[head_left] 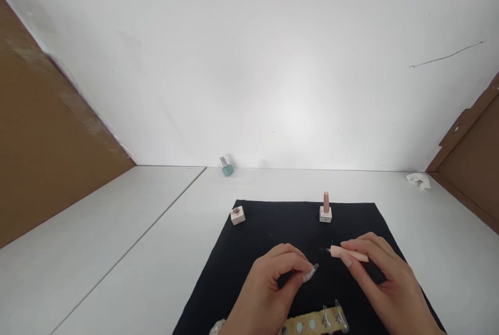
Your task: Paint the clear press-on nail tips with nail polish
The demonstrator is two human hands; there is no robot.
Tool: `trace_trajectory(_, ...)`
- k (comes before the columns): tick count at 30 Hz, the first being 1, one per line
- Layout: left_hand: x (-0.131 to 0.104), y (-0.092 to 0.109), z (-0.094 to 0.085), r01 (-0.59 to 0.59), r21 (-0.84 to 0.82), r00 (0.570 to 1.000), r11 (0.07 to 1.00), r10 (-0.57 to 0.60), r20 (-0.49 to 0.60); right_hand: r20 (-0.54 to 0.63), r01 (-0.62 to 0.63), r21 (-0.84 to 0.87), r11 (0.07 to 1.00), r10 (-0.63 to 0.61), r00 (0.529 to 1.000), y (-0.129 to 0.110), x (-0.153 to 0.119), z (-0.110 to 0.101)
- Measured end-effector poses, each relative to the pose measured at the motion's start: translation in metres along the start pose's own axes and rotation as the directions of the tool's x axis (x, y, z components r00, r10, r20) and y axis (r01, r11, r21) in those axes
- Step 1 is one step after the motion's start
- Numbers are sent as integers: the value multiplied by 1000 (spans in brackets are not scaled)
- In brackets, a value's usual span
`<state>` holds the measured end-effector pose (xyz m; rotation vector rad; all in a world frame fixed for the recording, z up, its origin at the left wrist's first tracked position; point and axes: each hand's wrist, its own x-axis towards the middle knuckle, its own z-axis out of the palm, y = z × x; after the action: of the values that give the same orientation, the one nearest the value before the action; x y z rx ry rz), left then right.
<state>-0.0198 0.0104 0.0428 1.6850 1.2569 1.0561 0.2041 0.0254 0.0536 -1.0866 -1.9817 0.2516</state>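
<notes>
My left hand [268, 278] pinches a clear false nail tip [313, 271] between thumb and fingertips over the black mat [288, 231]. In my right hand [385, 272] is a nail polish brush [350, 253], gripped by its peach cap, with the bristles pointing left toward the nail tip but apart from it. An uncapped square polish bottle [237, 215] sits at the mat's far left corner. Farther right stands a capped polish bottle [326, 214] with a pinkish lid. Below my hands lies a tan strip [306, 324] with pale blue dots and clear nail tips [341, 316] on its right end.
A teal polish bottle [227, 170] leans by the white back wall [273, 65]. Crumpled tissue [418, 180] lies at the far right, close to a brown side panel [473, 163]. Another brown panel [50, 132] stands at the left. White table [152, 267] surrounds the mat.
</notes>
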Motion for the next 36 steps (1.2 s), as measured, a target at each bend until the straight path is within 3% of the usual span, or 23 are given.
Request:
trace_trajectory(6, 0, 0, 0, -16, 9, 1000, 1000, 16, -8, 50, 148, 75, 986, -152, 987, -1, -1, -2)
trace_trajectory(11, -1, -1, 0, 15, 31, 1000, 999, -15, -5, 13, 32, 10, 999, -32, 999, -1, -2, -1)
trace_trajectory(16, -1, 0, 1, 7, 16, 1000, 1000, -7, -16, 52, 213, 80, 974, -218, 975, -6, 1, -2)
trace_trajectory(21, 0, -1, 0, 27, 31, 1000, 999, -27, -3, -8, 37, 2, 999, -37, 999, -3, -2, -2)
trace_trajectory(27, -1, 0, 1, 3, 28, 1000, 1000, -3, -20, 56, 179, 102, 979, -185, 981, -3, -2, -1)
trace_trajectory(31, -1, 2, 1, 46, -9, 999, 999, -46, 16, 16, -87, 38, 996, 86, 996, 3, -1, -2)
trace_trajectory(36, 0, 3, -3, 180, -150, 984, 972, -179, 23, 93, -318, 140, 938, 307, 947, 6, -4, -3)
